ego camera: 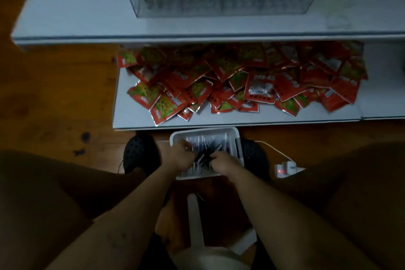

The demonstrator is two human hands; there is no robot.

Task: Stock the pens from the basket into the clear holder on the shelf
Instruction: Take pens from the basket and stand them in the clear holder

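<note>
Pens [202,156] lie loose in the white basket [238,138] on the floor, well apart from the clear holder [219,10] on the upper shelf [87,17]. The pens are judged to be light, stiff and smooth. A loose bundle is expected to slip and fan out unless it is taken near mid-length with the barrels aligned; little force is needed. Both hands are held inside the basket. The right hand [221,160] is curled round a few dark pens. The left hand [183,156] is bent among the pens beside it; in the dim, blurred view it cannot be told whether anything is pinched.
</note>
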